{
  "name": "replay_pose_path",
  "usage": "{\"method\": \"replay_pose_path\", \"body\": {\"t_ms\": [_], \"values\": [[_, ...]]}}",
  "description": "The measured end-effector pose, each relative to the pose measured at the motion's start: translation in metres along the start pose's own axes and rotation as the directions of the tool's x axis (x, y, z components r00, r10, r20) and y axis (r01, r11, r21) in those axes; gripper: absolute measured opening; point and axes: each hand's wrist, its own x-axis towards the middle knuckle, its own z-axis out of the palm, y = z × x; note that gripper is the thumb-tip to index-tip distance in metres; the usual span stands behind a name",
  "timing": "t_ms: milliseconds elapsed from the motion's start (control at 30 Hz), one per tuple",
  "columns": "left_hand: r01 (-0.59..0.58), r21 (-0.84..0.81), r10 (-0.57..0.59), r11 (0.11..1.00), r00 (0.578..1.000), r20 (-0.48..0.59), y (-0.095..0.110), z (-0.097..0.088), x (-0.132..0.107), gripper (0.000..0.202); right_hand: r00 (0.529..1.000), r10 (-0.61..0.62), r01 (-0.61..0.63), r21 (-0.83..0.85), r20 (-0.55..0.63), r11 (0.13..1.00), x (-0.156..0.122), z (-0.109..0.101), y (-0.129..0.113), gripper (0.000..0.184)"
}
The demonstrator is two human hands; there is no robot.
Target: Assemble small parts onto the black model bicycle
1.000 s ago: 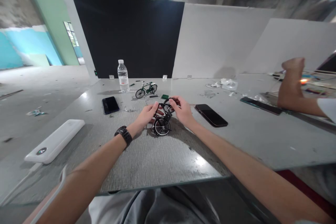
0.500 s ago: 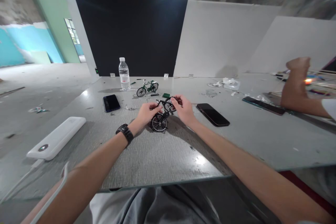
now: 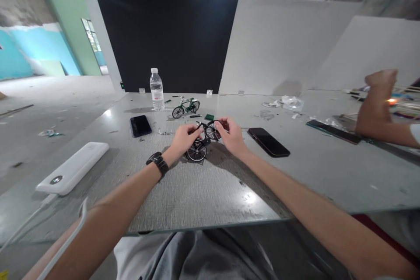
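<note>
A small black model bicycle [image 3: 206,141] is held between my two hands over the tabletop, its near wheel low and its far wheel beside my right fingers. My left hand [image 3: 184,139] is closed on the frame near the handlebar. With thumb and fingers, my right hand [image 3: 231,136] pinches the far wheel at its rim. Just beyond stands a green model bicycle [image 3: 186,107], upright. A flat green piece [image 3: 209,117] and a thin black piece [image 3: 195,116] lie between the two bicycles. Left of my left hand is a small silvery part [image 3: 164,132].
Phones lie at left [image 3: 140,125] and right [image 3: 269,142]. A water bottle [image 3: 156,89] stands behind, and a white power bank [image 3: 72,168] with a cable sits front left. Plastic packaging [image 3: 292,103] lies at the back right. Another person's arm [image 3: 377,109] rests far right.
The black bicycle's near wheel has shifted slightly left. Both hands keep their grip, and the whole view has shifted a little.
</note>
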Motion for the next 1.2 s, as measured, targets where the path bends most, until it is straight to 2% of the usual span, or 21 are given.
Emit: {"method": "replay_pose_path", "body": {"t_ms": [233, 400, 567, 933, 1200], "values": [[0.063, 0.0, -0.063, 0.998, 0.997, 0.042, 0.004, 0.002, -0.001, 0.026, 1.0, -0.006, 0.006, -0.023, 0.008, 1.0, 0.001, 0.0, 0.001, 0.03], [0.031, 0.151, -0.039, 0.988, 0.998, 0.056, 0.009, 0.0, -0.005, 0.033, 0.999, -0.004, 0.007, -0.058, 0.042, 0.998, 0.001, -0.001, 0.004, 0.032], [-0.066, 0.232, 0.042, 0.971, 0.994, 0.105, 0.012, 0.0, -0.008, 0.041, 0.996, -0.04, 0.053, -0.155, 0.083, 0.987, -0.001, -0.003, -0.004, 0.031], [-0.093, 0.236, 0.064, 0.967, 0.99, 0.129, 0.01, 0.0, -0.008, 0.043, 0.993, -0.062, 0.083, -0.227, 0.096, 0.97, 0.001, -0.003, -0.005, 0.032], [-0.077, 0.243, 0.049, 0.967, 0.992, 0.117, 0.01, 0.002, -0.006, 0.042, 0.995, -0.053, 0.07, -0.213, 0.083, 0.975, 0.0, -0.002, -0.007, 0.031]]}}
